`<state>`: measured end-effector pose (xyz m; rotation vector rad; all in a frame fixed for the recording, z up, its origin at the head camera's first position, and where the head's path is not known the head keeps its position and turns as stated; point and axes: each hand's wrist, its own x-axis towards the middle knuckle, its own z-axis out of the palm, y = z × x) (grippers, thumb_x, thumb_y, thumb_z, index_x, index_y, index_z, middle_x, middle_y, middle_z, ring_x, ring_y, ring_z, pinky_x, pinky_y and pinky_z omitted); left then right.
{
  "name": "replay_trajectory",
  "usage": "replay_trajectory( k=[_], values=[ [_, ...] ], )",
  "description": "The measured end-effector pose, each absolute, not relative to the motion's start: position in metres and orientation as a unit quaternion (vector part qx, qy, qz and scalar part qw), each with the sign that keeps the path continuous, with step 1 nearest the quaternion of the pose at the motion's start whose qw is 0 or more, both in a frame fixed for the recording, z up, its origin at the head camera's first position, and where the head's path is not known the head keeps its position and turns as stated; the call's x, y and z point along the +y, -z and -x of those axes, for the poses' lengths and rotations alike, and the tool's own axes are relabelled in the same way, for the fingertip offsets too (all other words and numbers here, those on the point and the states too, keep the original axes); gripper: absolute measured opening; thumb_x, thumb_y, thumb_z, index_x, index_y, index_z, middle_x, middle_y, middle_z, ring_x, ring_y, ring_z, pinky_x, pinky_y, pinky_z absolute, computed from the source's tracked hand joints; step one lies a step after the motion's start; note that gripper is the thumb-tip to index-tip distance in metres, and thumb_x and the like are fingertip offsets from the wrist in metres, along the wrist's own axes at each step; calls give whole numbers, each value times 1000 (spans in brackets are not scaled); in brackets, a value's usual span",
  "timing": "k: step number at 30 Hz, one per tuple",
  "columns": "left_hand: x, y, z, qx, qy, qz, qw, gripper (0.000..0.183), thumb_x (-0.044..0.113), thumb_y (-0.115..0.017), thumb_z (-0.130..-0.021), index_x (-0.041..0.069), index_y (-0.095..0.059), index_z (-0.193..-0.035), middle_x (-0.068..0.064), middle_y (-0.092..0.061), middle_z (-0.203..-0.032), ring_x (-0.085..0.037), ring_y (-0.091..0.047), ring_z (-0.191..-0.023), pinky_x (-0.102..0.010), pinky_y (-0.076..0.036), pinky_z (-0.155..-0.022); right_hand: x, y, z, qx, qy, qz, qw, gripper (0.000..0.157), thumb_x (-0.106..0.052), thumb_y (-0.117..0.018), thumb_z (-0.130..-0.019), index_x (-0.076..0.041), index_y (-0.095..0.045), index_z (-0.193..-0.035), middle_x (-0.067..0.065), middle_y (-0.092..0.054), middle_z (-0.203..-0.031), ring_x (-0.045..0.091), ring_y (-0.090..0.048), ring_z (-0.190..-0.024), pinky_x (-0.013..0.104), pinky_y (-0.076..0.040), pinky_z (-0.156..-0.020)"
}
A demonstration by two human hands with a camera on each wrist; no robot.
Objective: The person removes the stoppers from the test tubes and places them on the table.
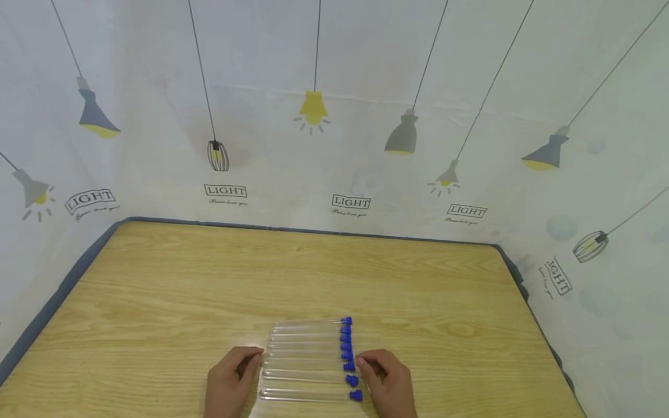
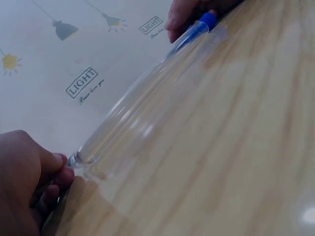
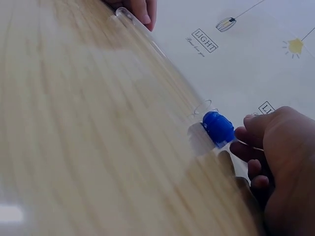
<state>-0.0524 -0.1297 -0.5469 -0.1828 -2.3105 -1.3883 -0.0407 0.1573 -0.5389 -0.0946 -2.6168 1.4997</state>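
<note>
Lying between left fingers (image 1: 250, 351) and right fingers (image 1: 372, 355) are capped tubes (image 1: 308, 377).

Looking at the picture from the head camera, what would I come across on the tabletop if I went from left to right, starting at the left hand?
Left hand → clear tubes lying side by side → blue stoppers at the tubes' right ends → right hand.

Your left hand (image 1: 232, 377) and right hand (image 1: 387, 380) are bare, well back from the worktop's (image 1: 157, 302) far edge. You have slender fingers, rounded fingertips and softly curved thumbs; nail detail is blurred.
</note>
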Motion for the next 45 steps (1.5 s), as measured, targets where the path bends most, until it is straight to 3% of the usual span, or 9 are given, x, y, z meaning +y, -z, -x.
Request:
replay_trajectory(
  k=[8, 16, 32, 39, 45],
  values=[
    [-123, 545, 53, -852, 470, 25, 231, 21, -11, -76, -74, 8, -71, -79, 9, -57, -75, -1, -45, -58, -13, -38, -49, 155, 542, 44, -878, -473, 44, 54, 6, -34, -69, -89, -28, -70, -88, -14, -60, -84, 7, -54, -74, 22, -46, -65],
    [-123, 546, 54, -871, 435, 49, 224, 10, -2, -77, -76, 6, -73, -78, 9, -54, -80, 2, -45, -62, -17, -44, -50, 154, 540, 44, -880, -470, 59, 44, 6, -33, -69, -89, -27, -71, -87, -14, -60, -86, 8, -55, -75, 23, -47, -66],
    [-124, 550, 54, -859, 453, 55, 230, 18, -7, -80, -71, 7, -74, -79, 9, -54, -81, 3, -45, -61, -12, -41, -50, 153, 540, 42, -854, -515, 48, 58, 16, -39, -67, -89, -24, -73, -85, -11, -62, -88, 9, -59, -79, 24, -51, -69],
    [-125, 550, 54, -844, 485, 50, 224, 20, -10, -79, -71, 7, -74, -80, 8, -54, -82, 0, -47, -61, -13, -41, -50, 153, 542, 40, -815, -573, 34, 74, 16, -33, -70, -88, -18, -73, -84, -5, -64, -88, 13, -64, -84, 26, -53, -79],
    [-125, 549, 54, -833, 493, 61, 242, 25, -15, -78, -68, 6, -74, -81, 6, -55, -81, -1, -47, -59, -12, -40, -48, 153, 545, 40, -813, -575, 21, 91, 13, -31, -71, -87, -19, -74, -84, -5, -64, -86, 13, -64, -82, 26, -54, -79]
  ],
)
